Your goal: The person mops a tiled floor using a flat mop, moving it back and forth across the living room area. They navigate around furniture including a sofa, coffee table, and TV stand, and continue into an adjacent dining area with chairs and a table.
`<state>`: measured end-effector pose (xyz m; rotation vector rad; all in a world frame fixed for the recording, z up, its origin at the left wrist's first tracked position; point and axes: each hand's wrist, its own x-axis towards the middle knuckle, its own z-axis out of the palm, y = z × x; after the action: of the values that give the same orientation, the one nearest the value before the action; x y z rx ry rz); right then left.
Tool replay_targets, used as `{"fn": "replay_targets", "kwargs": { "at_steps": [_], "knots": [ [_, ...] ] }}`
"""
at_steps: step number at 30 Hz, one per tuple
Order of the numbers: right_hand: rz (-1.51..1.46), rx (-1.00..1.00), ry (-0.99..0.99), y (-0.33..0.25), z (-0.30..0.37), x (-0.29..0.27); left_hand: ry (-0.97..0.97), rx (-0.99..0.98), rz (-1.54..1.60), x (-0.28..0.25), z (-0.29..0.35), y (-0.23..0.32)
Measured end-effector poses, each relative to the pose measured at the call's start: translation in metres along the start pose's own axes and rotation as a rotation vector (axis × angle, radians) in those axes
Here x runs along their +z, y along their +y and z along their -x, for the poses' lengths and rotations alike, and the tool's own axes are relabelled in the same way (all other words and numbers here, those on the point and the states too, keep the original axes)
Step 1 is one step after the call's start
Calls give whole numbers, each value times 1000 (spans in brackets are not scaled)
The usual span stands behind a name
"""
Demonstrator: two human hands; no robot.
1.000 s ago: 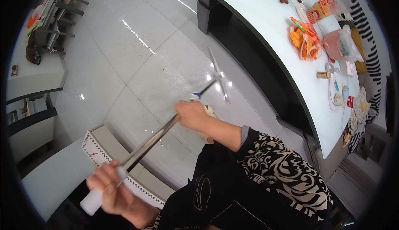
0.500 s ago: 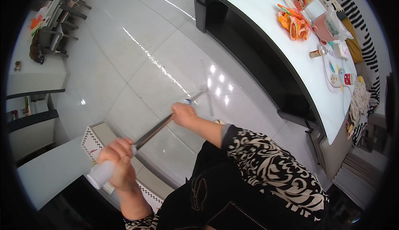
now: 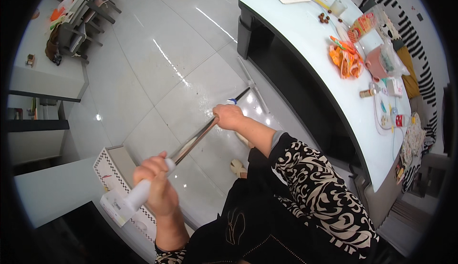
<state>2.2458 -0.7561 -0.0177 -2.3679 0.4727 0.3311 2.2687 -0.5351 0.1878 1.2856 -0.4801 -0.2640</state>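
Observation:
I hold a long-handled floor squeegee [image 3: 194, 141] slantwise in front of me. My left hand [image 3: 161, 190] is closed around its white grip at the lower left. Further down the metal pole, just above a blue and white collar, my right hand [image 3: 228, 117] is wrapped round it. The squeegee's thin, pale crossbar [image 3: 256, 90] rests on the grey tiled floor [image 3: 143, 63], beside the dark base of a table. Bright wet-looking streaks show on the tiles. One light-coloured shoe [image 3: 237, 167] is visible near the pole.
At right stands a white-topped table [image 3: 305, 30] with a curved edge and black base. On it lie an orange bag [image 3: 346, 61], a pink container [image 3: 376, 61], a small bottle [image 3: 367, 93] and a glass [image 3: 338, 8]. A white box [image 3: 117, 207] is near my left hand. Chairs [image 3: 86, 35] stand far left.
The squeegee's crossbar has moved away and to the right, nearer the table base. Both hands have shifted right with the pole, still gripping it. The view has shifted, showing more of the tabletop.

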Motion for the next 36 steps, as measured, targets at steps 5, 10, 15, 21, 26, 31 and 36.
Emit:
{"fn": "replay_targets", "kwargs": {
  "at_steps": [5,10,15,21,26,31,36],
  "knots": [
    [59,47,-52,54,-71,-15,99,-27,29,26,-44,-77],
    [-100,-16,110,51,-138,-10,29,-14,-40,36,-128,-75],
    [-267,-111,34,-17,-198,-29,-42,48,-233,35,-183,-37],
    [-218,-237,166,-20,-211,-70,-86,196,-265,64,-212,-6],
    [-150,7,257,43,-250,-98,-159,113,-119,68,-263,-64],
    [-177,30,260,76,-294,-94,-187,67,-144,65,-283,-119],
    [-305,-196,252,20,-301,-47,-121,114,-196,48,-272,-79]
  ]
}}
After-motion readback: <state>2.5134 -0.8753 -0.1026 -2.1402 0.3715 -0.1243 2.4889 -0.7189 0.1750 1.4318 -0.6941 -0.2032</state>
